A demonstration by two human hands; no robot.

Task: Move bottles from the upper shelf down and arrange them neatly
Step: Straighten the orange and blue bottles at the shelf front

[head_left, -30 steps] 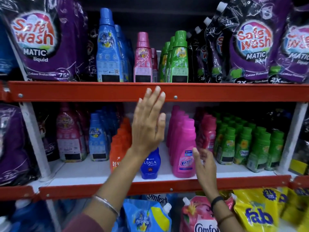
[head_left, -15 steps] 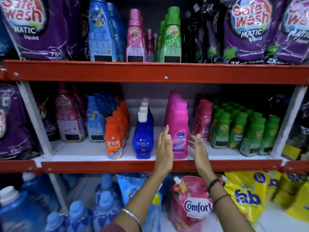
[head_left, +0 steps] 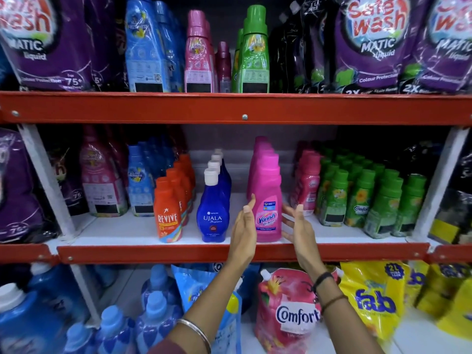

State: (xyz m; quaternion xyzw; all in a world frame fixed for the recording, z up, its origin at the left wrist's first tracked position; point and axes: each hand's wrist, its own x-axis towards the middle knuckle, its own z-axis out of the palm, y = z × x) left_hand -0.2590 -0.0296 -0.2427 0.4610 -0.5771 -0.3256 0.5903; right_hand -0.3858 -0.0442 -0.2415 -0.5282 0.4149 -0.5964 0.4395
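A row of pink Vanish bottles stands on the middle shelf, front bottle near the edge. My left hand is flat and open just left of the front bottle. My right hand is open just right of it, fingers spread. Neither hand grips the bottle. On the upper shelf stand tall blue bottles, pink bottles and green bottles.
Blue Ujala bottles and orange Revive bottles line up left of the Vanish row. Small pink bottles and green Comfort bottles stand to the right. Purple Safewash pouches flank the upper shelf. Pouches and jugs fill the bottom shelf.
My left hand dropped from the upper shelf edge down to the left side of the front Vanish bottle. Both hands now flank that bottle, and the view has tilted slightly upward.
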